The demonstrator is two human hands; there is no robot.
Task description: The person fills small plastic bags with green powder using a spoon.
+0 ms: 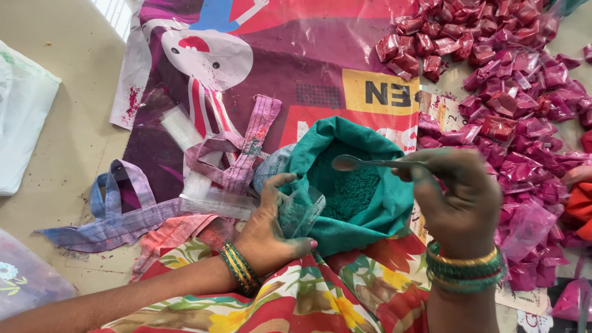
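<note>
My right hand [459, 200] is pinched tight around the handle of a metal spoon [370, 163], and the bowl of that spoon hangs right over the mouth of the teal cloth bag [379, 209]. The spoon bowl looks empty, only dusted. Inside the bag sits a heap of teal powder [345, 188], just below the spoon. My left hand [271, 225] is curled around a small clear plastic pouch [302, 209], fingers and thumb gripping it against the bag's left edge, its mouth tilted towards the powder. Both hands are smeared with green, and green and gold bangles [462, 268] ring my right wrist.

Off to my right, a big pile of small filled packets [524, 92] of red and pink powder spreads across the floor, reaching up to the top edge of the view. Under the bag lies a large printed plastic sheet [277, 61] in purple and red. To the left of the bag, a few empty clear pouches [203, 185] lie flat beside stained strips of cloth [234, 154] in pink and lilac. My flowered dress [296, 296] fills the lower edge, touching the bag's bottom.
</note>
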